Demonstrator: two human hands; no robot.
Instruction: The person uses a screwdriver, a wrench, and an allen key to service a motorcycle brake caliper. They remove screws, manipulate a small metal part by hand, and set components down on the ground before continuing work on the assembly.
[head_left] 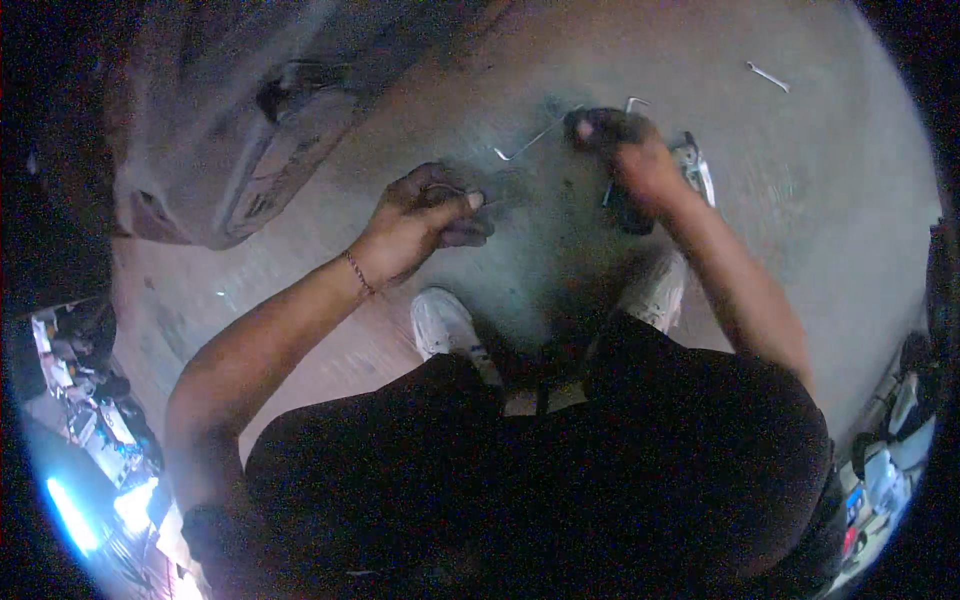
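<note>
My left hand (425, 215) is closed in a pinch, its fingertips darkened. A thin, see-through shape blurs out beside the thumb, too faint to name. Farther right, my right hand (635, 155) is smeared by motion, its dark fingers curled. From these fingers a thin, bent metal rod (530, 147), like a hex key, reaches left to a hooked end. Another bent metal end (637, 102) shows just beyond the right hand. Partly hidden beside the right wrist is a black and silver object (695, 168) whose kind I cannot make out.
An open-end wrench (768, 77) lies on the grey floor (820, 220) at the far right. A large, dusty vehicle-like body panel (240, 170) stands at the upper left. My white shoes (440, 320) are below the hands. Cluttered items (90, 410) line the left and right rims.
</note>
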